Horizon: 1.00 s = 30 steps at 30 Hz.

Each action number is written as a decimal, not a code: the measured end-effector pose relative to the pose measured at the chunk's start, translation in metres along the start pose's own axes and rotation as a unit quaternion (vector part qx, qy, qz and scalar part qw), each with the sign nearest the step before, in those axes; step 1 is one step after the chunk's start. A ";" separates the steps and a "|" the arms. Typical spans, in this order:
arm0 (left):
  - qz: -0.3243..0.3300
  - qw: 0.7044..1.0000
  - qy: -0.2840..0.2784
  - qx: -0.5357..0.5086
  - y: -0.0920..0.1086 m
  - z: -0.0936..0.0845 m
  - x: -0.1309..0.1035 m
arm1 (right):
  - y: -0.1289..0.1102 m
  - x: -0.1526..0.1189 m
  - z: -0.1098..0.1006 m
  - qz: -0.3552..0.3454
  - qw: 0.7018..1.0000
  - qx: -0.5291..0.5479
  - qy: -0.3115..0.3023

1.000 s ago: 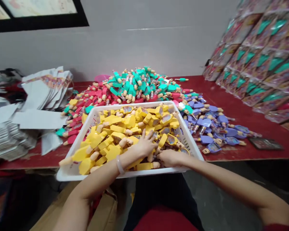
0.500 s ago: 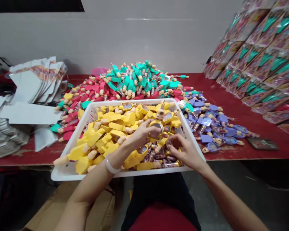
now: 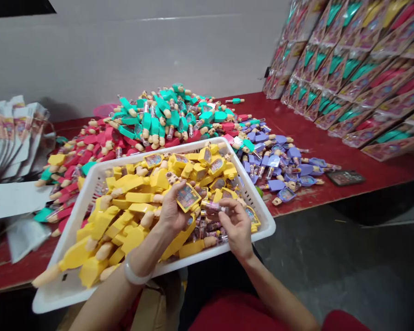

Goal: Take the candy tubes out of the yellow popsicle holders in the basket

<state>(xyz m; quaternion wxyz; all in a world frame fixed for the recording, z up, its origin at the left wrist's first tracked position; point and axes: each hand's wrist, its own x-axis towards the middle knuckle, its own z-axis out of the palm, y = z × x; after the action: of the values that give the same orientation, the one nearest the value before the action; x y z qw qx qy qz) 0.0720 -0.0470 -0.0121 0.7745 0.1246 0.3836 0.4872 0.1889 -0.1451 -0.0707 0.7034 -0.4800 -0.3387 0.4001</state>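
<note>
Lifted since the earlier frame: yellow toy (image 3: 187,197), now gripped in closed left hand (image 3: 172,212) above the white basket (image 3: 258,209). Small clear tube (image 3: 212,206) pinched by right hand (image 3: 237,227) (just beside the toy).

Glossy yellow plastic toys (image 3: 131,197) — white perforated plastic basket (image 3: 258,216) — worn, scuffed red-painted tabletop (image 3: 331,147)
</note>
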 end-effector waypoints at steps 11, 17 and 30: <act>0.209 0.974 0.028 -0.084 -0.044 0.021 -0.040 | 0.001 -0.024 -0.025 -0.092 0.954 -0.216 -0.186; 0.271 0.958 0.033 -0.083 -0.063 0.010 -0.046 | 0.006 -0.027 -0.028 -0.231 0.917 -0.285 -0.156; 0.275 0.950 0.119 -0.092 -0.083 -0.026 -0.051 | 0.003 -0.027 -0.033 -0.302 0.837 -0.372 -0.264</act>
<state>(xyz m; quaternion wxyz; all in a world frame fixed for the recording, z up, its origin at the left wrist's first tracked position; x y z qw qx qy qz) 0.0961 -0.1359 -0.0526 0.5672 0.0951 0.3775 0.7257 0.2047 -0.1816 -0.0863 0.4418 -0.4557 -0.7629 0.1231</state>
